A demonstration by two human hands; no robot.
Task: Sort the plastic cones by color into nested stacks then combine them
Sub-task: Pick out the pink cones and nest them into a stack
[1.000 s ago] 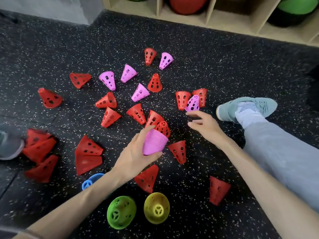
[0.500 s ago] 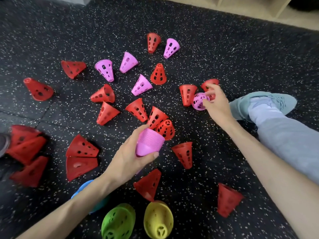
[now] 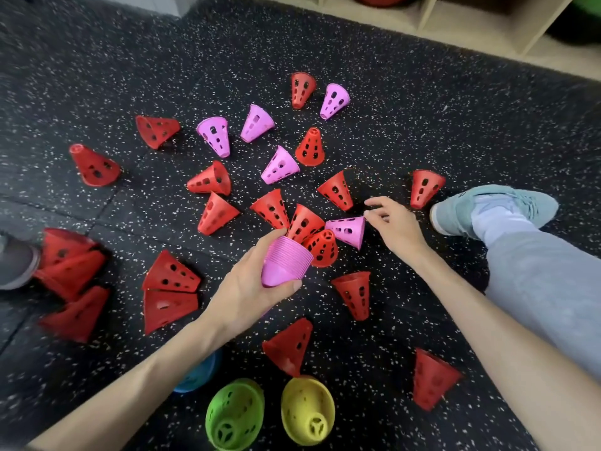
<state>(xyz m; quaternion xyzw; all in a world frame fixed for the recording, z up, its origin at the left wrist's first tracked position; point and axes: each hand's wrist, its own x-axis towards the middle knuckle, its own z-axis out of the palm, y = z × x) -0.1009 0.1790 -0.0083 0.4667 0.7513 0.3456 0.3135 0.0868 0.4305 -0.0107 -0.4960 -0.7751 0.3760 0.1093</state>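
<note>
My left hand (image 3: 248,289) grips a nested stack of pink cones (image 3: 286,263) a little above the floor, at the centre of the view. My right hand (image 3: 395,227) pinches the narrow tip of a single pink cone (image 3: 346,230), which lies sideways with its wide mouth toward the stack. Several loose pink cones (image 3: 279,166) and many red cones (image 3: 216,214) lie scattered on the floor beyond. A green stack (image 3: 234,415), a yellow stack (image 3: 307,410) and a blue stack (image 3: 198,374), half hidden by my left forearm, sit near me.
The floor is black speckled rubber (image 3: 97,76). My leg in grey trousers with a pale teal shoe (image 3: 494,206) stretches in from the right. Larger red cones (image 3: 70,258) pile at the left by a grey shoe (image 3: 14,262). Wooden shelving (image 3: 471,24) lines the back.
My right hand took a pink cone from beside two red cones and carried it left toward the stack. One of those red cones has shifted left. The left hand stayed in place.
</note>
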